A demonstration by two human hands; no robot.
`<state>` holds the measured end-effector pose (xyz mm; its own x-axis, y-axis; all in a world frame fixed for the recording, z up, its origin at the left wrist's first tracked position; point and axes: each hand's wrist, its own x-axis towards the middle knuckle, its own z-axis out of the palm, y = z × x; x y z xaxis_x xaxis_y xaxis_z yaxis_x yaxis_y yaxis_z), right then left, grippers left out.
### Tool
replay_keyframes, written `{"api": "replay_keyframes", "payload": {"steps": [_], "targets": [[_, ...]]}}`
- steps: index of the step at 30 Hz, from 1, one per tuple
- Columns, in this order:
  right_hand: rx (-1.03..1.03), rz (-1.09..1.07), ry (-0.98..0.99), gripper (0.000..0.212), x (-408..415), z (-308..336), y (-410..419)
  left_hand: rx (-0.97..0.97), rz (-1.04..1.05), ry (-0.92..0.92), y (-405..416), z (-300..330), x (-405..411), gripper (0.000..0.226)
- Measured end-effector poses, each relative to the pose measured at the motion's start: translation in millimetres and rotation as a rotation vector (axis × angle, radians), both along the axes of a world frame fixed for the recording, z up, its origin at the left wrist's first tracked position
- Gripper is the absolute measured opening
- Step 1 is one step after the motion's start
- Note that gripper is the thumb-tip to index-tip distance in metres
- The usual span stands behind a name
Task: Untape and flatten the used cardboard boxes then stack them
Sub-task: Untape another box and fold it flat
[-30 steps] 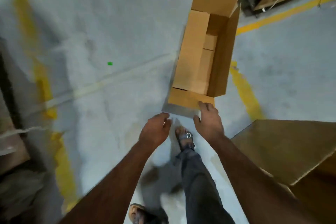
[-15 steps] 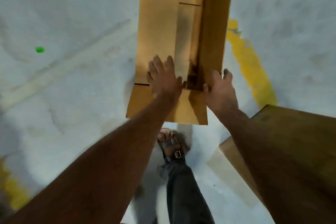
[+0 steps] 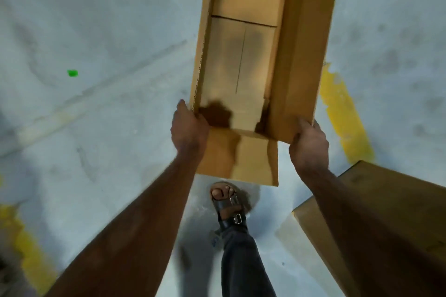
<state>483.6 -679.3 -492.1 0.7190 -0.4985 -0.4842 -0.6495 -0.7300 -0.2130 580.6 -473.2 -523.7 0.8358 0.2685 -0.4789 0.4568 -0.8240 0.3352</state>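
Observation:
A long, open brown cardboard box (image 3: 299, 55) stands on the grey floor straight ahead, its open top facing me and its near flap (image 3: 251, 159) folded down toward my feet. Inside, the bottom flaps (image 3: 241, 55) lie shut with a seam down the middle. My left hand (image 3: 188, 128) grips the near end of the left wall, fingers over the edge. My right hand (image 3: 309, 142) grips the near corner of the right wall, thumb on the inner face.
Flat cardboard (image 3: 391, 200) lies at the right under my right forearm. My sandalled foot (image 3: 229, 210) stands just below the box flap. Yellow floor lines (image 3: 342, 113) run right of the box and at lower left. A small green spot (image 3: 72, 73) marks the floor at left.
I have stepped up to the box. My left hand moved from lying flat on the left panel to gripping the left wall's end, and my right hand took hold of the right wall's corner.

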Motion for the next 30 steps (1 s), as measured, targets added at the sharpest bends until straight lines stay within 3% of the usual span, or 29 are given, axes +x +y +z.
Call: {"api": "replay_keyframes", "payload": {"steps": [2,5,10,22,28,30], "targets": [[0.012,0.099,0.014,0.049,7,11,0,0.058,-0.095,0.066,27,11,13,0.027],[-0.031,0.15,-0.105,0.045,28,38,7,0.01,-0.278,-0.052,52,43,35,0.035],[-0.043,0.195,-0.337,0.062,38,105,27,-0.001,-0.281,-0.216,88,135,46,0.035],[0.053,0.524,-0.734,0.057,22,352,115,0.016,0.085,-0.487,209,406,-71,0.031],[0.058,0.682,-0.958,0.052,-10,469,165,0.006,0.309,-0.663,254,514,-168,0.059],[0.074,0.74,-1.049,0.052,-32,504,181,0.016,0.35,-0.75,267,548,-206,0.059]]}}
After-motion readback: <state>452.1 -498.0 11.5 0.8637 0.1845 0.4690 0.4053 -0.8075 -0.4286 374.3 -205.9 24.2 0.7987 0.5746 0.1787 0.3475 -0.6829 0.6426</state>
